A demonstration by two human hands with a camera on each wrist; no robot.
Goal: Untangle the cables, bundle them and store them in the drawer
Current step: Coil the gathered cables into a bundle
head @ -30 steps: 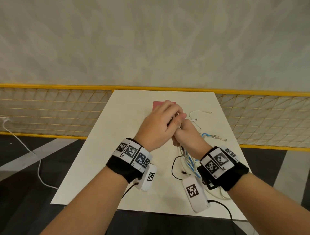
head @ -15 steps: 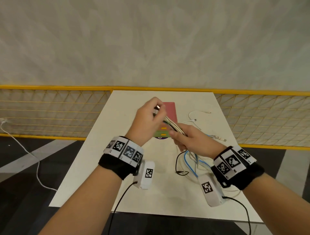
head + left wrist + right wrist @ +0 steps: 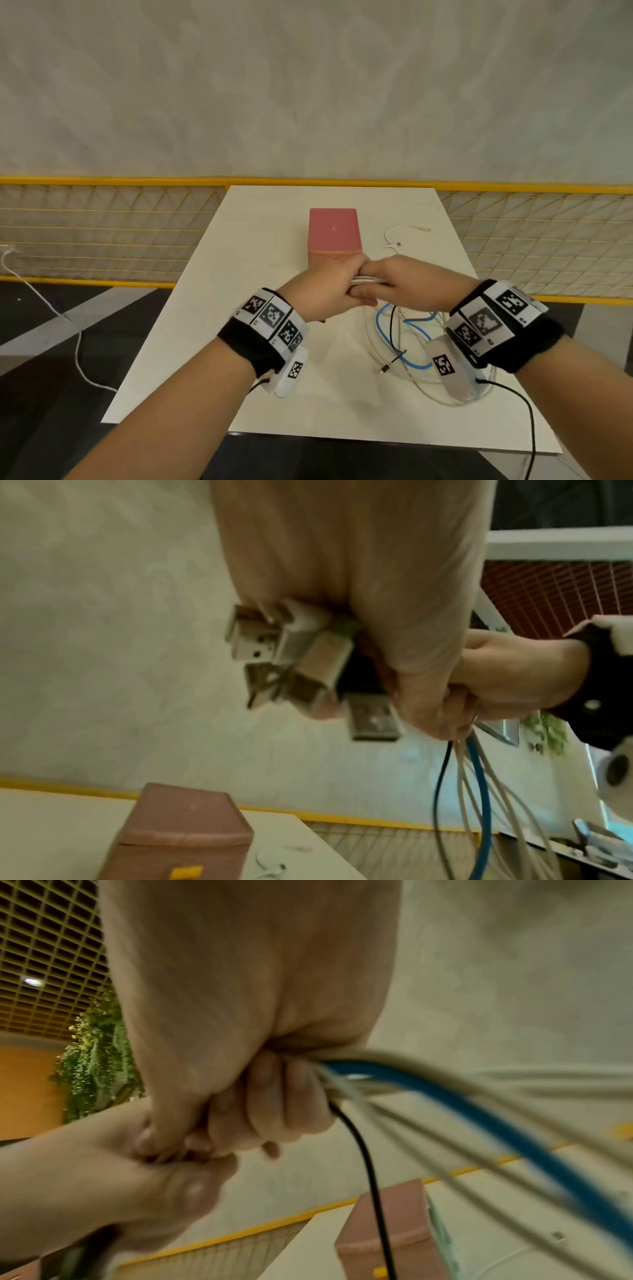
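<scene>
Cables (image 3: pixel 368 281) sit gathered in front of the pink drawer box (image 3: pixel 334 233); left hand (image 3: pixel 322 291) fists the plug ends (image 3: pixel 291 653), right hand (image 3: pixel 407 281) clamps the strands; keep plugs level, then coil the slack, seemingly untangled, toward the box.

One pink drawer box (image 3: pixel 334 233), one blue cable (image 3: pixel 404 346), one black cable (image 3: pixel 393 337), two hands (image 3: pixel 363 284).
</scene>
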